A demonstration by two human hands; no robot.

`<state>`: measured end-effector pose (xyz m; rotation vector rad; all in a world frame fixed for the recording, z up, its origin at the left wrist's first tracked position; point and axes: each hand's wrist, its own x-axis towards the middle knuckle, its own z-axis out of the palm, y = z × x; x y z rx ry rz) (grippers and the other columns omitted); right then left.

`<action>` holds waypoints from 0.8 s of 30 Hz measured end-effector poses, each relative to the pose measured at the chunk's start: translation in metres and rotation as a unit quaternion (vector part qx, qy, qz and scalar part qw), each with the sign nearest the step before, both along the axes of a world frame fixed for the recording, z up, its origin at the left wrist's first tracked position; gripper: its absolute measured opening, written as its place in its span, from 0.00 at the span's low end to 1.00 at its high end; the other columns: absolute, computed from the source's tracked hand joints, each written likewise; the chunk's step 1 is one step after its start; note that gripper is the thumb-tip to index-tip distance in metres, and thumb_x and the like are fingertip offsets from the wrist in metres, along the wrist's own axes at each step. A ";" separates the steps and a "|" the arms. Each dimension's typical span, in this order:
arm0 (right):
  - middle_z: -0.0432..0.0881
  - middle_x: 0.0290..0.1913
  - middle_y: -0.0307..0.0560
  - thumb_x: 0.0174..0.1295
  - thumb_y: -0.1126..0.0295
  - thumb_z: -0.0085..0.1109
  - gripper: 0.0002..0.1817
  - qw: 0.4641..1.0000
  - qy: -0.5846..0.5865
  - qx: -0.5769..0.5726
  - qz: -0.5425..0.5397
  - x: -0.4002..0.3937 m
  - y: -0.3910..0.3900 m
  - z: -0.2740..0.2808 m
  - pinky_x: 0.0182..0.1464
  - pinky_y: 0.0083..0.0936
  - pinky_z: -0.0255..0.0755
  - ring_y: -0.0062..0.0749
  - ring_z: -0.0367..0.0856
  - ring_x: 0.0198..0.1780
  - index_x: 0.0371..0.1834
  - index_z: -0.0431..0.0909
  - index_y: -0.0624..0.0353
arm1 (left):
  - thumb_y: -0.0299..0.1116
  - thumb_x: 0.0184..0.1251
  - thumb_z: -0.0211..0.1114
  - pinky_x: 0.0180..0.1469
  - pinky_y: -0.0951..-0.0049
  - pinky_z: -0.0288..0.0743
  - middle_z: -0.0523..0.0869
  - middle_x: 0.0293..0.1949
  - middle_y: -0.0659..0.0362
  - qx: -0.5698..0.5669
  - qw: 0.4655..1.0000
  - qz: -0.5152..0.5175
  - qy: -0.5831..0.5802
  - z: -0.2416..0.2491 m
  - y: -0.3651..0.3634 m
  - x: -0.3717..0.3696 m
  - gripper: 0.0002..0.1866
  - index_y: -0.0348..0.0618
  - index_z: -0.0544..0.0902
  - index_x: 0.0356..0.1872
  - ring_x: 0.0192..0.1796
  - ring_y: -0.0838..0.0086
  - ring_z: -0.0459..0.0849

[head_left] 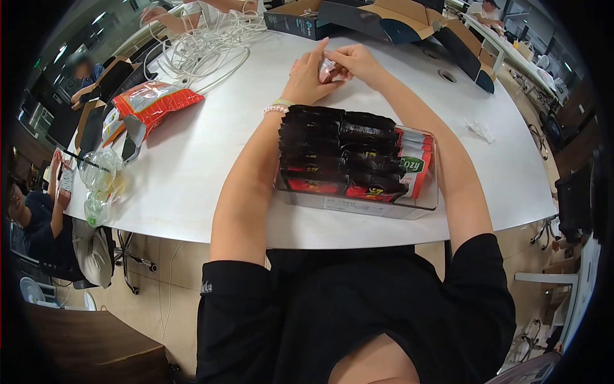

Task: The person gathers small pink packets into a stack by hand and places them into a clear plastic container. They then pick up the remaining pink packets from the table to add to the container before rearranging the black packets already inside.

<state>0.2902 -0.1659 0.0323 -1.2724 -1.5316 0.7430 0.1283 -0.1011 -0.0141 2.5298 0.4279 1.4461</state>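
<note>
Beyond the sachet box, my left hand (309, 78) is closed around a small pinkish packet (327, 70) with clear, crinkled plastic. My right hand (359, 65) pinches the top of that same packet; what is inside it is too small to tell. Between my forearms stands a clear-sided box (377, 208) filled with rows of black sachets (342, 150). Red, white and green sachets (416, 168) fill its right end. A beaded bracelet (276, 109) circles my left wrist.
White cables (204, 54) lie coiled at the back left, near a red snack bag (157, 105). A phone (133, 137) and plastic bag (103, 185) are at the left edge. Dark open cartons (358, 22) line the back. Crumpled plastic (480, 130) lies right. Other people sit around.
</note>
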 end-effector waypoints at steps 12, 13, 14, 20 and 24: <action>0.85 0.36 0.52 0.59 0.54 0.58 0.20 0.915 -0.366 0.167 0.023 0.003 0.048 -0.051 0.43 0.37 0.76 0.50 0.83 0.37 0.44 0.82 0.60 | 0.45 0.42 0.75 0.53 0.64 0.73 0.79 0.48 0.41 -0.258 0.959 0.097 -0.063 0.007 0.019 -0.028 0.44 0.38 0.67 0.63 0.50 0.54 0.80; 0.85 0.36 0.51 0.60 0.55 0.57 0.19 0.897 -0.414 0.155 0.015 -0.001 0.041 -0.043 0.42 0.38 0.75 0.51 0.82 0.36 0.42 0.82 0.60 | 0.45 0.42 0.75 0.55 0.65 0.73 0.79 0.50 0.40 -0.265 0.959 0.087 -0.051 0.004 0.019 -0.028 0.46 0.38 0.65 0.64 0.52 0.54 0.80; 0.84 0.36 0.51 0.61 0.56 0.56 0.17 0.876 -0.462 0.140 0.007 -0.001 0.035 -0.033 0.40 0.40 0.75 0.52 0.82 0.35 0.40 0.82 0.59 | 0.45 0.42 0.75 0.55 0.65 0.72 0.79 0.50 0.40 -0.255 0.959 0.102 -0.072 0.001 0.021 -0.028 0.48 0.38 0.62 0.66 0.52 0.53 0.80; 0.82 0.30 0.50 0.63 0.65 0.51 0.08 0.838 -0.500 0.210 -0.057 0.006 0.032 -0.043 0.35 0.44 0.73 0.53 0.81 0.31 0.35 0.78 0.55 | 0.42 0.46 0.75 0.48 0.68 0.76 0.79 0.49 0.42 -0.354 0.925 0.048 -0.128 0.000 0.029 -0.028 0.53 0.40 0.51 0.70 0.50 0.59 0.81; 0.82 0.30 0.52 0.64 0.66 0.50 0.08 0.875 -0.404 0.257 -0.078 0.020 0.030 -0.025 0.35 0.42 0.72 0.52 0.81 0.33 0.40 0.76 0.55 | 0.36 0.54 0.71 0.39 0.74 0.77 0.79 0.46 0.48 -0.500 0.847 -0.083 -0.163 0.014 0.021 -0.032 0.48 0.43 0.49 0.71 0.44 0.69 0.83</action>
